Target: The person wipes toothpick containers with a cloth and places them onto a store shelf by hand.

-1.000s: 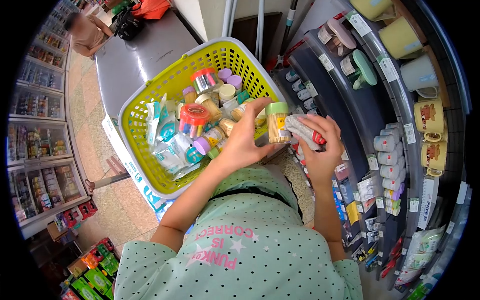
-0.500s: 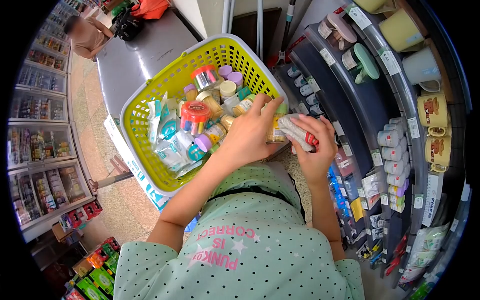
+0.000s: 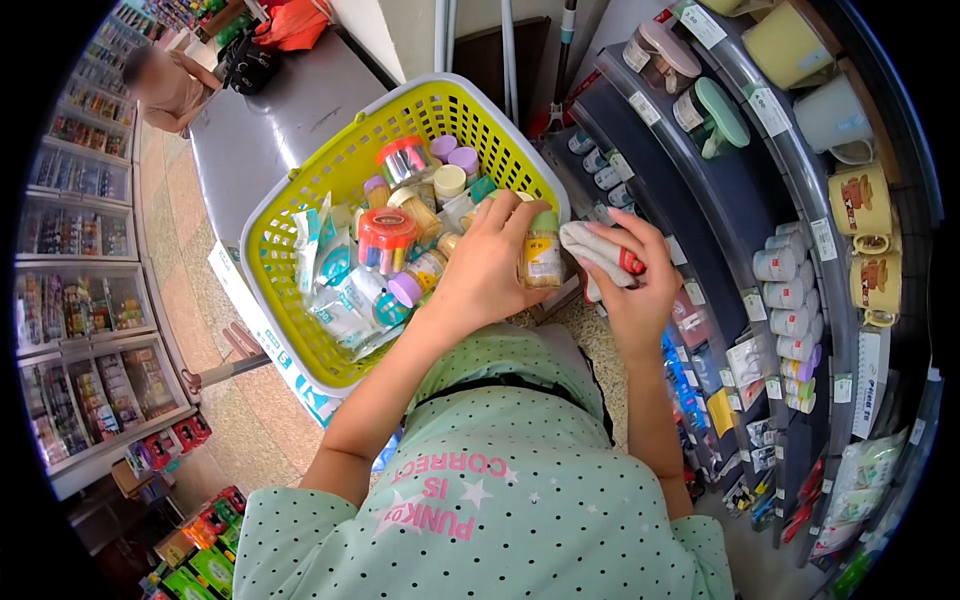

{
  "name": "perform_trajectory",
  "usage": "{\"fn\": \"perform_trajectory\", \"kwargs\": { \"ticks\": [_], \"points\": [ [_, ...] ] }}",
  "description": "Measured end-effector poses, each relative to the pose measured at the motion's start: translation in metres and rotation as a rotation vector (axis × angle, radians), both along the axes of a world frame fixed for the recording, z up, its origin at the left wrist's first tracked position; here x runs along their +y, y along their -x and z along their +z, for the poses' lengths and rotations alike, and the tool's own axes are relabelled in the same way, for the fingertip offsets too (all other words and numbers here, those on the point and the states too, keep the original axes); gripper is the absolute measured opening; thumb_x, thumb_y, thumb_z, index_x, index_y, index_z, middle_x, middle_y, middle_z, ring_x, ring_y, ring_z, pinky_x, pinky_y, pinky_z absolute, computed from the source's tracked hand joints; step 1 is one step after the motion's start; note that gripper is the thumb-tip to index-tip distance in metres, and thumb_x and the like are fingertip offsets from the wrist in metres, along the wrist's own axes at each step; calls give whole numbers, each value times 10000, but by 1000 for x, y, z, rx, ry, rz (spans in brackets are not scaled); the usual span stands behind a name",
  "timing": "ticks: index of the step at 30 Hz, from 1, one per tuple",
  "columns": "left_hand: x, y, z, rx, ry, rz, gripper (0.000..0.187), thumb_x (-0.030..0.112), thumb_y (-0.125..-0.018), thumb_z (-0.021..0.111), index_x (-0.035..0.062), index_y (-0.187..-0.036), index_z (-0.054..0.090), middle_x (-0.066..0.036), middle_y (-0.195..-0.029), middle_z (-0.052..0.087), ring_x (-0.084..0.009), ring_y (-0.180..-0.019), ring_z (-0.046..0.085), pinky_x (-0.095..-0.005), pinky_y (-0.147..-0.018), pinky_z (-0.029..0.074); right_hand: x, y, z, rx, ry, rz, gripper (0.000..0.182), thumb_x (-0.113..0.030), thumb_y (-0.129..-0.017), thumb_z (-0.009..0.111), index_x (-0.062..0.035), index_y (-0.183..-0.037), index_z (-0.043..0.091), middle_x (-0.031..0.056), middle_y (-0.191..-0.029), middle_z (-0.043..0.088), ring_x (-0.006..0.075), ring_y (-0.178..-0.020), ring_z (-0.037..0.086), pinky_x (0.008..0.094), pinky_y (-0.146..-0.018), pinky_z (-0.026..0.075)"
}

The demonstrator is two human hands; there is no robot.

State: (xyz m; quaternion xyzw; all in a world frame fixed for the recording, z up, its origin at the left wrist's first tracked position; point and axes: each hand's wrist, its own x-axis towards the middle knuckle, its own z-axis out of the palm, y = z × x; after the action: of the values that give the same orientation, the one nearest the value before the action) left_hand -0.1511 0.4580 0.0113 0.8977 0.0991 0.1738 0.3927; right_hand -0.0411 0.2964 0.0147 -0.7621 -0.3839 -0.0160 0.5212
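My left hand [image 3: 490,262] is at the right side of a yellow-green shopping basket [image 3: 345,150], its fingers closed around a small clear toothpick jar [image 3: 542,258] with a green lid and a yellow label. In my right hand [image 3: 645,275] is a folded greyish-white cloth [image 3: 598,248] with red edging, held just to the right of the jar. A narrow gap shows between cloth and jar. Inside the basket are several more jars, a red-lidded tub [image 3: 387,238], a purple-lidded jar [image 3: 418,278] and white-and-teal packets [image 3: 350,305].
Shelves to my right carry mugs [image 3: 860,205], lidded cups [image 3: 712,115] and stacked small jars [image 3: 785,295]. A grey table [image 3: 290,110] lies beyond the basket, with a black bag [image 3: 252,62] on it. A person [image 3: 170,85] sits at far left, near display cases [image 3: 85,310].
The cloth has drawn away from the jar, up and to the right. More of the jar's label and green lid shows. My left hand keeps its hold, and the view has shifted slightly.
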Motion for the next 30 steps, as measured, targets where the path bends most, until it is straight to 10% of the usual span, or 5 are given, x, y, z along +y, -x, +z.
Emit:
{"fn": "perform_trajectory", "kwargs": {
  "ticks": [8, 22, 30],
  "points": [
    [0, 2, -5, -50, 77, -8, 850, 96, -553, 905, 35, -1306, 515, -173, -1168, 515, -401, -1114, 537, -440, -950, 473, 17, 0, 9, -318, 80, 79, 456, -44, -723, 824, -126, -1149, 683, 1, -973, 770, 183, -868, 700, 428, -1029, 417],
    [-1, 6, -8, -64, 101, -13, 808, 61, -560, 865, 37, -1287, 512, -155, -1183, 524, -397, -1115, 553, -451, -923, 499, -26, 7, 24, -11, 150, 312, 436, -52, -675, 853, -132, -1078, 706, 0, -910, 781, 189, -863, 727, 462, -1103, 392],
    [2, 12, 12, 61, -53, -46, 872, 27, -559, 821, 84, -1364, 491, -143, -1215, 528, -369, -1160, 509, -440, -989, 446, -20, 9, 11, 4, 125, 42, 476, -17, -717, 822, -96, -1161, 668, 43, -978, 780, 215, -965, 715, 457, -1118, 360]
  ]
}}
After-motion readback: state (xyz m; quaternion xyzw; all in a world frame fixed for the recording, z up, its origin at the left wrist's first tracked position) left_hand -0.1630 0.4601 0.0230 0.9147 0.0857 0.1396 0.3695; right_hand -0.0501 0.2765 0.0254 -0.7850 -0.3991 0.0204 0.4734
